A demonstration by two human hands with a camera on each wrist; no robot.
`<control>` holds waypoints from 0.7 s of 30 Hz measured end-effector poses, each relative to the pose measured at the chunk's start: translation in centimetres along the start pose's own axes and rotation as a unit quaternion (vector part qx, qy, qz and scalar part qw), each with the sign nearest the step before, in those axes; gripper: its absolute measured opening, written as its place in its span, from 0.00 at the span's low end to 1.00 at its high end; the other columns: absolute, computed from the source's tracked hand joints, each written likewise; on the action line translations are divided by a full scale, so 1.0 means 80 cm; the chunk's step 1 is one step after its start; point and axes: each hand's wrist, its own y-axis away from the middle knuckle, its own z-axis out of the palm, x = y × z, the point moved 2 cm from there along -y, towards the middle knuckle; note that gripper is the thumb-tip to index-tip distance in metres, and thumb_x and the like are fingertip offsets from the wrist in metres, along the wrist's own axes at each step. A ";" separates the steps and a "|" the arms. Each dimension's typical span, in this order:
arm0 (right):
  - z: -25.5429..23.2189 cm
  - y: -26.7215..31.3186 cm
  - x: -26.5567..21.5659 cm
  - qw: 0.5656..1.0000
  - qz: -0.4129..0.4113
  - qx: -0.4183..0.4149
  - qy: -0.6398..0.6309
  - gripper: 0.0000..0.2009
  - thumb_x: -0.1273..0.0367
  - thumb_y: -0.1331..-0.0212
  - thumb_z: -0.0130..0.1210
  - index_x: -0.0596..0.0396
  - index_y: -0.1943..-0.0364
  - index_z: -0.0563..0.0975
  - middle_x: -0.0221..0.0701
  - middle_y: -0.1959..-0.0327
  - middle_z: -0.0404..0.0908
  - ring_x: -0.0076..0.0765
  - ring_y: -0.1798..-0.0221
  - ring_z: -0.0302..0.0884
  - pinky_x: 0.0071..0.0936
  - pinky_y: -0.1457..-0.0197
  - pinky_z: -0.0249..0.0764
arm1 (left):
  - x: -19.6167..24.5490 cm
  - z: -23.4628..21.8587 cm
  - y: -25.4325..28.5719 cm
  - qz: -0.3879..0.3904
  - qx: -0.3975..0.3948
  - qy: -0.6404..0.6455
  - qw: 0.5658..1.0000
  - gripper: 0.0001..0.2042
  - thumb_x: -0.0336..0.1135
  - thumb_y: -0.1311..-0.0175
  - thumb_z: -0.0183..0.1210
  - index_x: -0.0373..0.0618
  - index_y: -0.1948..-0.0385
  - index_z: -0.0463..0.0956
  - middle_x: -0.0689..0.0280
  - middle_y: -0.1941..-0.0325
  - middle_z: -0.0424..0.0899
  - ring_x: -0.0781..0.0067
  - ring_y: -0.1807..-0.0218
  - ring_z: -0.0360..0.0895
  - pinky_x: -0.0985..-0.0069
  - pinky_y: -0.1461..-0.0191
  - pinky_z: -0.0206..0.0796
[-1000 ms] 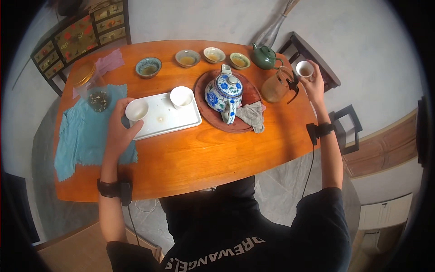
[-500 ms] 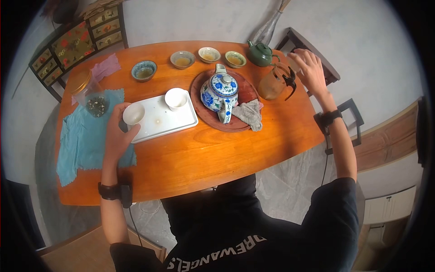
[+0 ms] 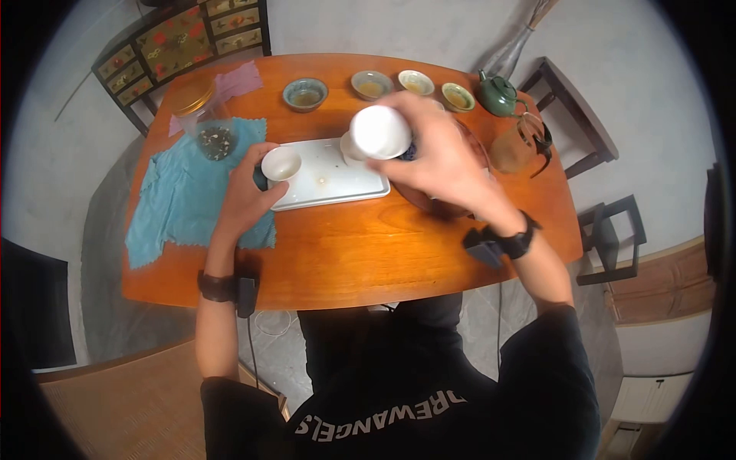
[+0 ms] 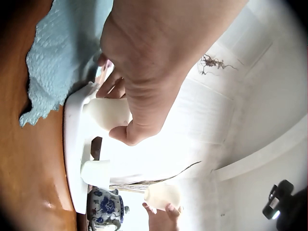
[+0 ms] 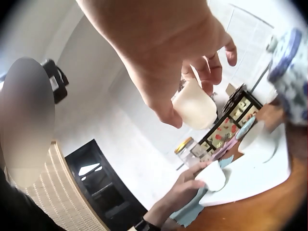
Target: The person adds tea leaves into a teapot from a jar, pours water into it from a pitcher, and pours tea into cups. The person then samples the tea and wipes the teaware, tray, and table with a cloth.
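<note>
My right hand (image 3: 448, 161) pinches a white teacup (image 3: 381, 132) between thumb and fingers. It is held up above the right part of the white tray (image 3: 322, 184), and the right wrist view shows the same cup (image 5: 195, 107) in the air. At the tray's left end, the thumb and fingers of my left hand (image 3: 249, 192) lie round another white teacup (image 3: 282, 164). A further white cup (image 3: 350, 149) stands on the tray, partly covered by the raised one. Behind my right hand, the blue-and-white teapot (image 4: 107, 206) is mostly hidden in the head view.
Several small tea bowls (image 3: 305, 95) holding tea line the back. At the right stand a green teapot (image 3: 498, 95) and a glass pitcher (image 3: 512, 149). A gold-lidded jar (image 3: 201, 115) sits on the blue cloth (image 3: 188, 184) at left. A round brown tray (image 3: 429, 201) is under the blue-and-white teapot.
My right hand has swung left with its cup, from past the pitcher at the table's right edge to above the tray. My left hand stays at its cup. The head view has shifted.
</note>
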 end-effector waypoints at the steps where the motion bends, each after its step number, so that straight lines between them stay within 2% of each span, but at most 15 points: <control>1: 0.023 -0.006 -0.003 0.999 0.008 -0.041 0.012 0.31 0.61 0.53 0.74 0.57 0.43 0.78 0.45 0.47 0.82 0.53 0.40 0.75 0.46 0.35 0.68 | 0.003 -0.002 0.000 -0.001 0.001 -0.004 1.000 0.25 0.30 0.44 0.67 0.40 0.42 0.74 0.58 0.46 0.86 0.62 0.40 0.82 0.67 0.32 0.69; 2: 0.045 -0.010 -0.001 0.998 -0.008 -0.059 0.033 0.31 0.60 0.52 0.74 0.56 0.43 0.79 0.44 0.47 0.81 0.51 0.39 0.73 0.46 0.36 0.64 | 0.005 -0.003 0.000 -0.006 -0.004 -0.007 1.000 0.25 0.31 0.44 0.67 0.41 0.42 0.74 0.59 0.46 0.86 0.61 0.40 0.82 0.66 0.32 0.69; 4: 0.074 -0.015 0.000 0.995 0.012 -0.084 0.054 0.31 0.59 0.53 0.75 0.55 0.43 0.79 0.42 0.46 0.79 0.52 0.38 0.70 0.48 0.36 0.64 | 0.007 -0.006 0.001 -0.013 -0.008 -0.014 1.000 0.25 0.31 0.45 0.67 0.41 0.43 0.74 0.59 0.45 0.86 0.59 0.40 0.82 0.65 0.32 0.69; 7: 0.105 -0.013 0.009 0.995 0.003 -0.053 0.080 0.31 0.58 0.53 0.76 0.53 0.44 0.81 0.41 0.46 0.76 0.52 0.37 0.68 0.49 0.36 0.62 | 0.007 -0.009 0.002 -0.008 -0.004 -0.015 1.000 0.25 0.31 0.46 0.67 0.43 0.43 0.75 0.59 0.47 0.87 0.58 0.41 0.83 0.65 0.33 0.69; 9: 0.117 -0.010 0.016 0.994 -0.004 -0.052 0.092 0.30 0.57 0.53 0.76 0.52 0.44 0.81 0.40 0.45 0.75 0.51 0.36 0.67 0.50 0.36 0.62 | 0.010 -0.011 0.002 -0.016 -0.029 -0.012 0.999 0.26 0.33 0.46 0.68 0.45 0.42 0.74 0.59 0.45 0.86 0.58 0.39 0.81 0.63 0.30 0.65; 13: 0.125 -0.005 0.014 0.990 0.006 -0.072 0.125 0.30 0.56 0.50 0.76 0.50 0.41 0.81 0.40 0.43 0.73 0.51 0.34 0.65 0.50 0.33 0.61 | -0.003 -0.010 0.003 0.000 -0.030 -0.048 0.998 0.29 0.36 0.46 0.68 0.46 0.39 0.73 0.60 0.41 0.83 0.57 0.35 0.77 0.61 0.26 0.59; 15: 0.132 -0.002 0.018 0.991 -0.002 -0.060 0.123 0.31 0.55 0.52 0.76 0.50 0.43 0.81 0.40 0.44 0.73 0.51 0.34 0.66 0.52 0.34 0.60 | -0.003 -0.010 0.004 -0.010 -0.045 -0.064 0.997 0.31 0.38 0.46 0.69 0.47 0.37 0.71 0.61 0.37 0.80 0.57 0.31 0.74 0.58 0.25 0.55; 17: 0.135 0.000 0.020 0.992 -0.009 -0.047 0.120 0.32 0.55 0.54 0.77 0.51 0.44 0.81 0.41 0.44 0.74 0.52 0.35 0.66 0.54 0.34 0.59 | -0.004 -0.011 0.004 -0.008 -0.047 -0.066 0.997 0.31 0.38 0.45 0.69 0.48 0.36 0.71 0.61 0.36 0.80 0.57 0.31 0.73 0.58 0.26 0.57; 21: 0.105 -0.004 0.022 0.988 -0.051 0.008 0.146 0.33 0.52 0.51 0.75 0.52 0.42 0.80 0.42 0.42 0.74 0.53 0.34 0.66 0.54 0.34 0.60 | 0.000 -0.011 0.006 0.022 -0.028 -0.065 0.997 0.32 0.37 0.44 0.69 0.48 0.34 0.71 0.63 0.35 0.79 0.58 0.30 0.73 0.59 0.28 0.59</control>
